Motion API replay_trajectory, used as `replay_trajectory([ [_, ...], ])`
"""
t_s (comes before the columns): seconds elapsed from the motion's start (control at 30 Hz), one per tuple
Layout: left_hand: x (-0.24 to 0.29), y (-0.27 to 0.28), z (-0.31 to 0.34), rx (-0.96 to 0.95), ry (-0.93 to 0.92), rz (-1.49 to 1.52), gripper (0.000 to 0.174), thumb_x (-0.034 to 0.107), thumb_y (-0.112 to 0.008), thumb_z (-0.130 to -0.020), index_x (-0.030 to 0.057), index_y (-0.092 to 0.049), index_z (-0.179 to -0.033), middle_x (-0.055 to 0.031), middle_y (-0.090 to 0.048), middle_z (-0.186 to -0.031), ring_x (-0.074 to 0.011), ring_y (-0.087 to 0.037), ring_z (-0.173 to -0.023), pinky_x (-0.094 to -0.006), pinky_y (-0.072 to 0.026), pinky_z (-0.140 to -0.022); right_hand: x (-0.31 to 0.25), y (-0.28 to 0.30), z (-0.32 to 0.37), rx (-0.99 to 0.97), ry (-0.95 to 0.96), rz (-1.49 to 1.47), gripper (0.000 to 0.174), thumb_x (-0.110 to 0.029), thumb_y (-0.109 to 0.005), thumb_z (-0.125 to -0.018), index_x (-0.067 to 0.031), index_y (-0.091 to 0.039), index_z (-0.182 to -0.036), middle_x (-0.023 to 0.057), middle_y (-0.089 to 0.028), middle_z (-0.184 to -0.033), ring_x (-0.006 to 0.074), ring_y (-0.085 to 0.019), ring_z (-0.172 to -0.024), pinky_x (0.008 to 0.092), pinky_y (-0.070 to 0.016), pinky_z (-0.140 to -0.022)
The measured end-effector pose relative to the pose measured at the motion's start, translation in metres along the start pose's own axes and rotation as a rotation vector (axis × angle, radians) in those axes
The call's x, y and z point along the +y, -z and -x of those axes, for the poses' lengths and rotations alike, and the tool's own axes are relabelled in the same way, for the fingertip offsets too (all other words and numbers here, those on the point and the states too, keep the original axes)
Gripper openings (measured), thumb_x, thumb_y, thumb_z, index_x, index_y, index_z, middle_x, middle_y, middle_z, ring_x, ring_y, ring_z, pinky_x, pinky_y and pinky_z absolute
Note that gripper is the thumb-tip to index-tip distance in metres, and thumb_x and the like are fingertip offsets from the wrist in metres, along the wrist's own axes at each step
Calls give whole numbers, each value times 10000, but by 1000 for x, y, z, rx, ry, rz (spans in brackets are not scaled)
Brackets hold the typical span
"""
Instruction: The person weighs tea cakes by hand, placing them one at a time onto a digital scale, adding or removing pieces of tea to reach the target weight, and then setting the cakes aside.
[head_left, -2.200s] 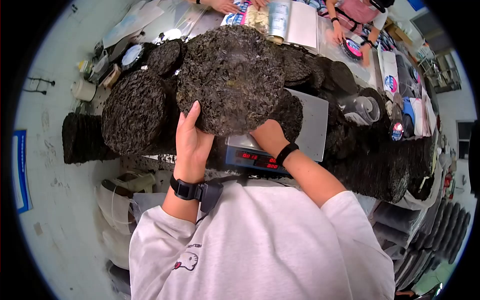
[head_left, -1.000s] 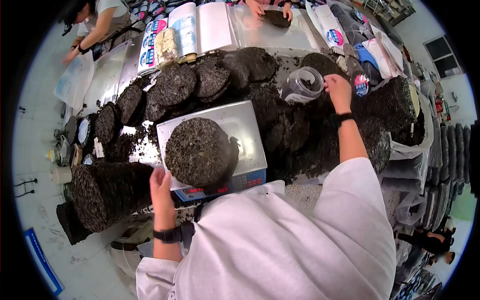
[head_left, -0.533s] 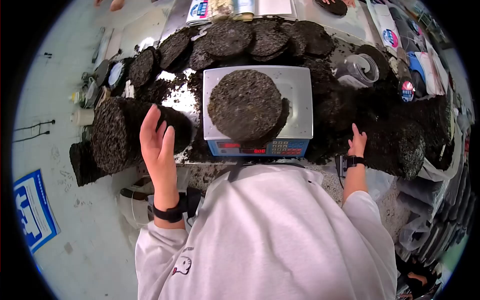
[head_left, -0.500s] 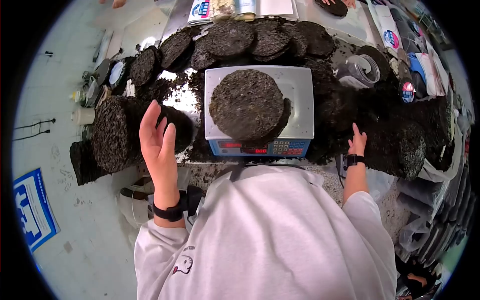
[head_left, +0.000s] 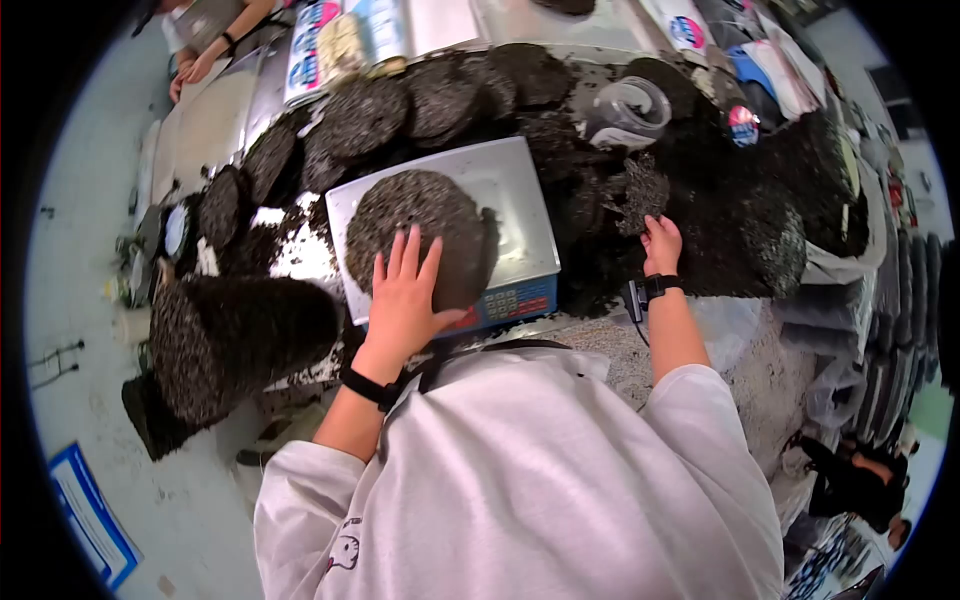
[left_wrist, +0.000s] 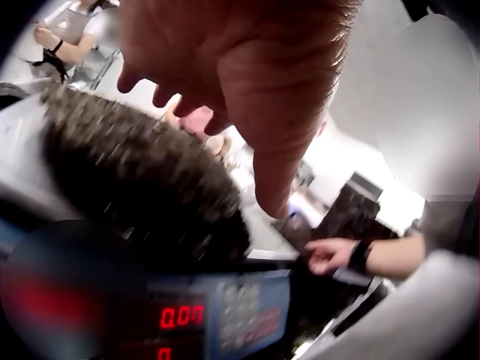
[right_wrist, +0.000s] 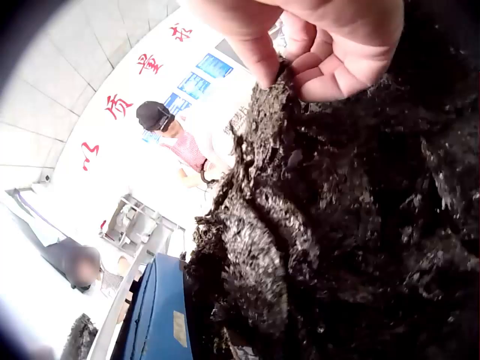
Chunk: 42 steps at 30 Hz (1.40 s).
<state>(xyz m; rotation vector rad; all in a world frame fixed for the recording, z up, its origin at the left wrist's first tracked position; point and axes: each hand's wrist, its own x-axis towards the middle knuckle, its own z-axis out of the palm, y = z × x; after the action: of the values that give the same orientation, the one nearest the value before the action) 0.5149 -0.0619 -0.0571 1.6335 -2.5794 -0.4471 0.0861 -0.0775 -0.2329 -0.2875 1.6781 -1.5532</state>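
A round cake of dark dried seaweed (head_left: 405,205) lies on the steel pan of a blue scale (head_left: 520,215); another cake's edge shows beneath it. My left hand (head_left: 402,305) is spread over its near edge, fingers straight. In the left wrist view the palm is above the cake (left_wrist: 142,142), and the red display (left_wrist: 181,316) reads 0.00. To the right of the scale, my right hand (head_left: 661,246) pinches a ragged piece of dried seaweed (head_left: 643,190) between thumb and fingers. The right wrist view shows this piece (right_wrist: 268,116) close over the dark seaweed heap.
Several seaweed cakes (head_left: 365,115) lean in a row behind the scale. A long stack of cakes (head_left: 255,335) lies on its side at left. A clear plastic jar (head_left: 628,115) stands back right, beyond loose seaweed. Another person (head_left: 215,45) works across the table.
Both hands first held the cake, then it was set on the scale. My left hand has since moved from beside the scale over the cake; my right hand has picked up a seaweed piece.
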Motion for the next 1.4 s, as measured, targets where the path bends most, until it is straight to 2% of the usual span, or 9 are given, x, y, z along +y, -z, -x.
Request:
replay_trajectory([
  [0.2, -13, -25, -5, -28, -11, -81, 741, 351, -731, -733, 96, -435, -1362, -186, -355, -1438, -339, -318, -1341, -517, -266, -1075, -20, -2, 19, 232, 599, 911, 609, -128, -713, -755, 48, -444, -1272, 261, -487, -1266, 416, -448, -1196, 422, -359, -1026],
  [0.3, -10, -35, -6, -3, -8, -151, 709, 340, -708, -758, 78, -434, -1358, -188, -347, -1441, -346, -313, -1343, -525, -266, -1076, -19, -39, 42, -191, 358, 743, 613, -154, -747, -735, 5, -465, -1255, 204, -556, -1204, 301, -586, -1047, 380, -474, -893],
  [0.53, -8, -37, -8, -25, 19, -142, 706, 294, -700, -755, 58, -423, -1360, -193, -337, -1444, -358, -298, -1348, -544, -259, -1078, 39, -80, 14, -101, 244, 626, 427, -201, -741, -750, 22, -595, -1085, 154, -677, -920, 264, -648, -839, 342, -497, -752],
  [0.8, -6, -43, -8, -6, 59, -149, 790, 134, -748, -674, 85, -389, -1376, -174, -345, -1436, -344, -291, -1351, -540, -238, -1091, -35, -42, 17, 1, 519, 702, 369, -147, -762, -747, -16, -621, -1062, 51, -602, -737, 156, -573, -662, 288, -479, -648],
  [0.97, -14, -37, -3, 141, 60, 1, 745, 10, -672, -689, 85, -394, -1376, -160, -356, -1436, -327, -297, -1357, -494, -236, -1106, -64, -24, 16, 69, 501, 643, 304, -134, -721, -794, -10, -617, -1051, 26, -640, -817, 99, -566, -689, 250, -464, -639],
  [1.03, -18, -13, 1, 338, 74, 194, 719, -64, -613, -699, 59, -399, -1374, -167, -378, -1425, -334, -315, -1347, -449, -237, -1116, -85, -41, 56, -129, 214, 129, 263, -143, -696, -822, -20, -617, -1041, 3, -646, -836, 67, -563, -707, 222, -427, -612],
  [1.2, -31, 19, 20, 751, 63, 520, 644, -180, -446, -698, -12, -452, -1320, -211, -444, -1375, -364, -409, -1295, -395, -293, -1092, -73, -137, 167, -619, 48, 221, 272, -126, -702, -816, 16, -605, -1027, 46, -654, -874, 96, -602, -775, 218, -467, -662],
  [1.33, -22, 7, 22, 660, -108, 310, 617, -112, -552, -700, 26, -480, -1297, -185, -429, -1392, -354, -370, -1323, -476, -272, -1096, -37, -185, 192, -669, -15, 485, 299, -135, -708, -809, 9, -603, -1049, 69, -658, -865, 122, -606, -756, 243, -490, -657],
  [1.4, -15, -16, 16, 415, -172, 141, 597, -44, -580, -705, 41, -491, -1289, -177, -421, -1397, -341, -354, -1332, -507, -240, -1103, -9, -177, 176, -489, 320, 513, 276, -116, -681, -827, 1, -600, -1064, 78, -658, -876, 130, -609, -767, 255, -505, -661],
])
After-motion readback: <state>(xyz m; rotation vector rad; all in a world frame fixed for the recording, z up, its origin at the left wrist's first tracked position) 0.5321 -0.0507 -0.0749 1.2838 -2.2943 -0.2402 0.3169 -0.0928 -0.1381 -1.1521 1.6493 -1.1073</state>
